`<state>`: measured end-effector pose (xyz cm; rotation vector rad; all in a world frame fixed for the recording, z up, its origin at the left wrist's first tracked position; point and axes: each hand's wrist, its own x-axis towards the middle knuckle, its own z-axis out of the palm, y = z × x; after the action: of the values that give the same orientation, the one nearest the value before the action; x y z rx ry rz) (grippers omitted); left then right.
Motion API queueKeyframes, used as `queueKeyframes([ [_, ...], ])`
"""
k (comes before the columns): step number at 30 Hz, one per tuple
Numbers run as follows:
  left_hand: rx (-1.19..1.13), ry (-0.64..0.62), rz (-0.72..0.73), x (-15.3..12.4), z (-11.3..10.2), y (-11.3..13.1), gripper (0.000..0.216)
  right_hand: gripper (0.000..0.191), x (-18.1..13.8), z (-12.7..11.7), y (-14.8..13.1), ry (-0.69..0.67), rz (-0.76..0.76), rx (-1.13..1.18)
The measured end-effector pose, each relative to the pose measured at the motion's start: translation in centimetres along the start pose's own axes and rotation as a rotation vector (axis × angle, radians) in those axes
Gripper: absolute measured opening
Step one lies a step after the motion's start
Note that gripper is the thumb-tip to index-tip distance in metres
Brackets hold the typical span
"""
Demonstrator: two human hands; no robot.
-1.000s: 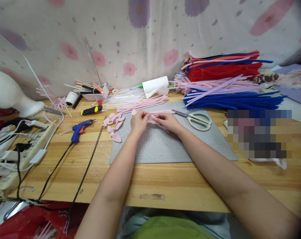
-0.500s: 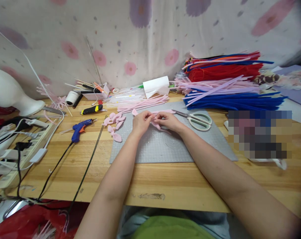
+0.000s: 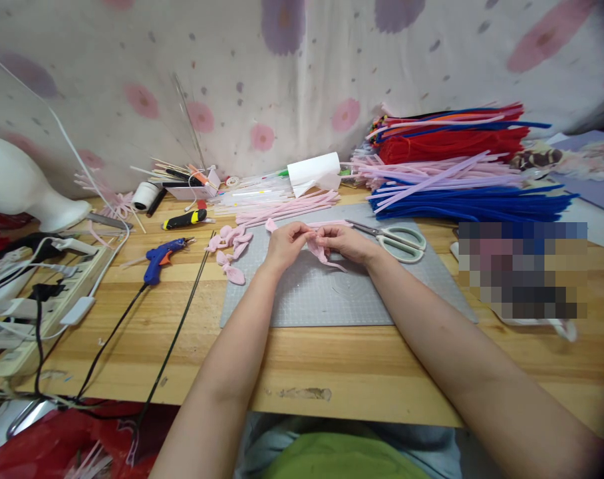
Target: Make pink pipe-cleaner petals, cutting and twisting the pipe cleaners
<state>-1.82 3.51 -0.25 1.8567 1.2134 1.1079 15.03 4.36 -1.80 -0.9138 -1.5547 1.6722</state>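
Over the grey cutting mat (image 3: 302, 299), my left hand (image 3: 288, 246) and my right hand (image 3: 346, 243) meet fingertip to fingertip. Both pinch a pink pipe cleaner piece (image 3: 316, 251), its loose end trailing down to the right below the fingers. Part of it is hidden by the fingers. Several pink shaped pipe cleaner pieces (image 3: 231, 256) lie left of my left hand, at the mat's edge. Scissors (image 3: 399, 242) with pale green handles rest just beyond my right hand. Pink pipe cleaners (image 3: 288, 207) lie in a row behind the hands.
A blue glue gun (image 3: 157, 263), a dark thin rod (image 3: 182, 319) and a yellow-black cutter (image 3: 184, 219) lie to the left. Corded power strips (image 3: 47, 313) fill the left edge. Bundles of blue pipe cleaners (image 3: 466, 201) and other colours are stacked back right, near a white roll (image 3: 313, 171).
My right hand has rolled slightly and its fingers have shifted on the pink piece. More of the piece shows beneath the fingers, with its tail a little farther right.
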Motion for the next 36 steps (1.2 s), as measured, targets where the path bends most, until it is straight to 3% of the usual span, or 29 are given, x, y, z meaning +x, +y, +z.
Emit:
queueKeyframes([
  [9,-0.071,-0.011,-0.015,0.1,0.3,-0.4,0.016,0.030,0.2,0.3,0.4,-0.015,-0.017,0.082],
  [14,0.066,0.147,-0.060,0.1,0.0,-0.1,0.015,0.031,0.4,1.2,-0.1,0.146,-0.060,-0.035],
  [18,0.000,0.231,-0.119,0.3,0.3,-0.5,0.020,0.033,0.8,1.8,-0.1,0.206,0.006,-0.178],
  [23,-0.095,0.126,-0.175,0.4,1.2,-1.1,0.024,0.032,1.3,2.3,0.4,0.328,0.098,-0.059],
  [31,0.092,0.133,-0.244,0.0,0.8,-0.4,0.020,0.015,1.1,2.1,-0.1,0.236,0.132,-0.017],
  [36,0.046,0.127,-0.250,0.0,1.2,-0.4,0.021,0.011,1.3,2.2,0.2,0.260,0.144,0.062],
])
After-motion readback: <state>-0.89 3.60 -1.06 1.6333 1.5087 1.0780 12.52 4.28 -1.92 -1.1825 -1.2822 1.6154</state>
